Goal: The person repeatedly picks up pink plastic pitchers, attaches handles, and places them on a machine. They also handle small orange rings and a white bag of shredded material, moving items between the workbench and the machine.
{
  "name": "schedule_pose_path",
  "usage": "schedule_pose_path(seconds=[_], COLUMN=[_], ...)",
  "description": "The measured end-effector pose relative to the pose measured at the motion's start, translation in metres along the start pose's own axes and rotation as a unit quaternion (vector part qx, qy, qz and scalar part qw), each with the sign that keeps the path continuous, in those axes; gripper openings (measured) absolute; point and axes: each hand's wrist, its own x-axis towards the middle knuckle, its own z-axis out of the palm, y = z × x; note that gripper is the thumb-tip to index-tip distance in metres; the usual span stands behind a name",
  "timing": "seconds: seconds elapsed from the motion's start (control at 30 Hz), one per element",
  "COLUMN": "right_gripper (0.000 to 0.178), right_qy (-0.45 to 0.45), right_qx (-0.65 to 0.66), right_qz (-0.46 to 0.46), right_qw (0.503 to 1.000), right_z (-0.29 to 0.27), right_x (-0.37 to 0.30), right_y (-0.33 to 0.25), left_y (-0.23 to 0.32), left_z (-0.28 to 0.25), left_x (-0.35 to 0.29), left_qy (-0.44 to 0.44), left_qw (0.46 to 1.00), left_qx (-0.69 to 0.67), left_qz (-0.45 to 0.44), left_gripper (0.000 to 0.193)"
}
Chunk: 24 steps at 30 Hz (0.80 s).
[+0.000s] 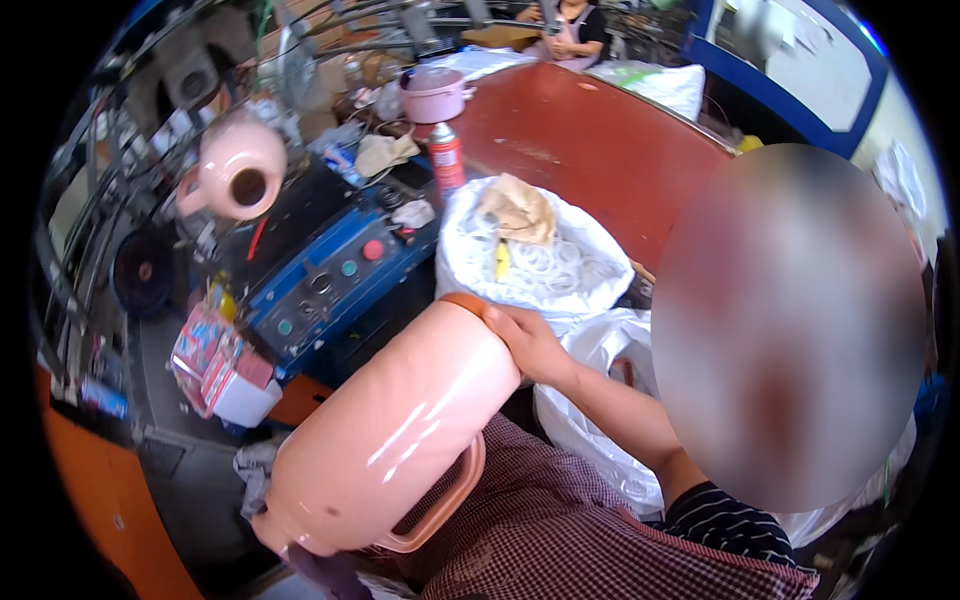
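Observation:
A glossy pink plastic jug shell [400, 400] with a loop handle lies slanted across the front of my body. At its upper right end, by the orange-brown rim, my right hand [530, 345] is closed on it with the thumb along the edge. The narrow neck end points to the lower left. There my left hand [325, 570], dark and blurred as if gloved, grips the neck; its fingers are mostly hidden. A second pink jug shell [235, 165] with a dark round opening sits on the machine at the upper left.
A blue control panel [320, 283] with buttons lies ahead. White sacks stand beside it, one holding clear plastic rings [555, 265]. Behind are a red spray can [446, 160], a pink tub [432, 98] and a red tabletop [590, 130]. Another person [575, 35] is at the far side.

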Motion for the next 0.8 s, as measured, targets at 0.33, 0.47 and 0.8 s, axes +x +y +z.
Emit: schedule_pose_path(seconds=[0.33,0.47,0.8], right_gripper=[0.035,0.025,0.043], right_qy=[0.014,0.13,0.386], right_qx=[-0.075,-0.123,-0.013], right_qz=[0.051,0.085,0.365], right_qw=[0.996,0.98,0.847], right_z=[-0.025,-0.122,-0.213], right_x=[-0.059,-0.144,-0.07], right_y=[0.139,0.128,0.309], left_y=[0.065,0.042,0.02], left_z=[0.138,0.151,0.16], left_x=[0.012,0.03,0.023], left_qy=[-0.265,-0.195,-0.239], left_qw=[0.881,0.875,0.886], left_qx=[0.311,0.411,0.388], left_qz=[0.239,0.169,0.083], left_gripper=[0.064,0.063,0.106])
